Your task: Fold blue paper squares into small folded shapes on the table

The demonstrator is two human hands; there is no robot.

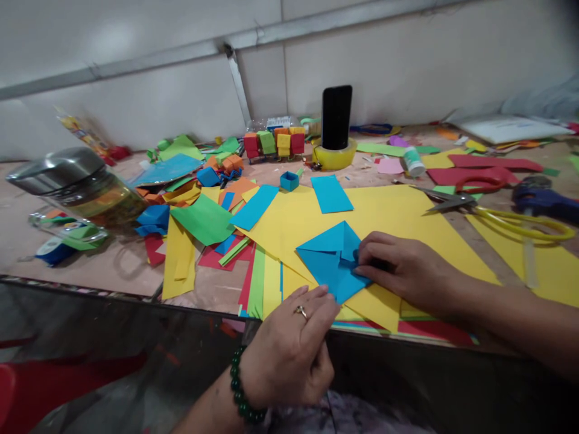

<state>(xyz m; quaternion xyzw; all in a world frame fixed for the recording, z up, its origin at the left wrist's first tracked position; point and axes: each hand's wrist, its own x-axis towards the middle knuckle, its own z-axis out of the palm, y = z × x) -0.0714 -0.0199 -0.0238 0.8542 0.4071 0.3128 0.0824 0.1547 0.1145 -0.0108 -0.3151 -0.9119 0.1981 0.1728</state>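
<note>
A blue sheet of paper lies at a slant in front of me, its corners folded inward so flaps meet near the middle. My right hand has thumb and fingers closed on the flap at its right corner. At the sheet's near corner, my left hand rests with fingers stretched out flat, the fingertips touching the paper's edge. A ring and a green bead bracelet are on that hand and wrist. Under the blue sheet are large yellow sheets. Two blue strips lie beyond it.
Scissors with red and yellow handles lie at right, near a glue bottle. A phone stands in a yellow tape roll. Folded paper cubes sit behind. A lidded glass jar and paper scraps are at left.
</note>
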